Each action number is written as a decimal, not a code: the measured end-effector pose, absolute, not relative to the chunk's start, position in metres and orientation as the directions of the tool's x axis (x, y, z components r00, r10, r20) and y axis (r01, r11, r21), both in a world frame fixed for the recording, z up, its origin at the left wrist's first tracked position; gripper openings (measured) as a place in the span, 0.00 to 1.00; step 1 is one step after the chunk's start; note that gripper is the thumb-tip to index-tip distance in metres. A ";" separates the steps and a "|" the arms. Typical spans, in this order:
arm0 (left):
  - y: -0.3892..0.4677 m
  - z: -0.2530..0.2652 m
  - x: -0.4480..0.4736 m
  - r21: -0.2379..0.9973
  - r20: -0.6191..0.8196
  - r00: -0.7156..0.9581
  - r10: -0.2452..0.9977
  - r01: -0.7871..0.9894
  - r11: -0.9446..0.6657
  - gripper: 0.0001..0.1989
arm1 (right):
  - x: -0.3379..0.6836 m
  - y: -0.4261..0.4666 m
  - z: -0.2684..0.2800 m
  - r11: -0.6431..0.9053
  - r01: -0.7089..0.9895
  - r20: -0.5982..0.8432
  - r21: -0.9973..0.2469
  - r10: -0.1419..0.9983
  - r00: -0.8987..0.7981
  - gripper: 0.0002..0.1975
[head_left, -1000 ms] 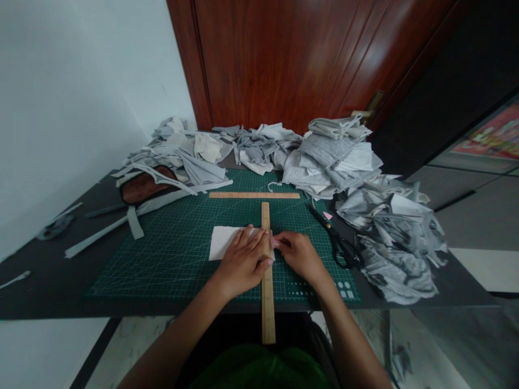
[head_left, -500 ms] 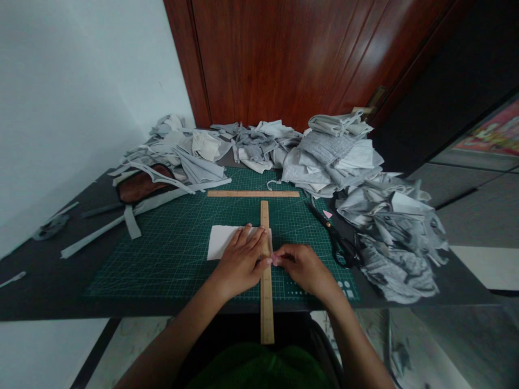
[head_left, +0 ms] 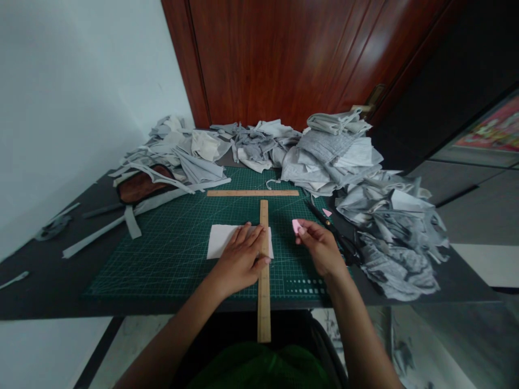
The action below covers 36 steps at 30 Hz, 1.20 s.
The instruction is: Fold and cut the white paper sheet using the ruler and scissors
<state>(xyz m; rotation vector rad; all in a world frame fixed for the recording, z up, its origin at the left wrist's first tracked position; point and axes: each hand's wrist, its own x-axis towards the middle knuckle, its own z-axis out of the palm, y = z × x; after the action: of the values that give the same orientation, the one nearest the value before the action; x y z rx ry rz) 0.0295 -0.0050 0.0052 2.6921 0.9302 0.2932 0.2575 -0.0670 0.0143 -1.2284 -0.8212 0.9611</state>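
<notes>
My left hand (head_left: 243, 258) lies flat with fingers stretched out, pressing on a white fabric piece (head_left: 219, 242) and the edge of a wooden ruler (head_left: 264, 302). The ruler runs lengthwise toward me across the fabric's right part, its near end hanging past the table edge. To the right, my right hand (head_left: 320, 246) pinches a pink piece of tailor's chalk (head_left: 295, 226) above the green cutting mat (head_left: 182, 270), apart from ruler and fabric. Black scissors (head_left: 344, 246) lie just beyond that hand, partly hidden by it, and a second pink chalk piece (head_left: 327, 213) is beside their blades.
Another wooden ruler (head_left: 251, 193) lies crosswise farther back on the mat. Heaps of grey fabric (head_left: 332, 154) line the back and right of the dark table (head_left: 458, 292). At left are fabric strips (head_left: 93, 237) and a brown, black-edged piece (head_left: 141, 186).
My right hand has lifted away from the ruler's edge, moving right and farther back with the chalk. The ruler's near end has shifted slightly left. My left hand stays pressed in place.
</notes>
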 end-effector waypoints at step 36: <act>-0.023 0.010 0.033 0.226 0.283 0.636 0.718 0.684 -0.694 0.09 | 0.235 -0.102 0.029 -0.328 0.911 -0.395 -0.251 0.894 0.213 0.08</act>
<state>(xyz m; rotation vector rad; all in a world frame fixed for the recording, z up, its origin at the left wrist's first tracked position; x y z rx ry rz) 0.0325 -0.0228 0.0097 2.7525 1.1826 0.5409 0.2349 -0.1024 0.0289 -2.4736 -1.8408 0.7640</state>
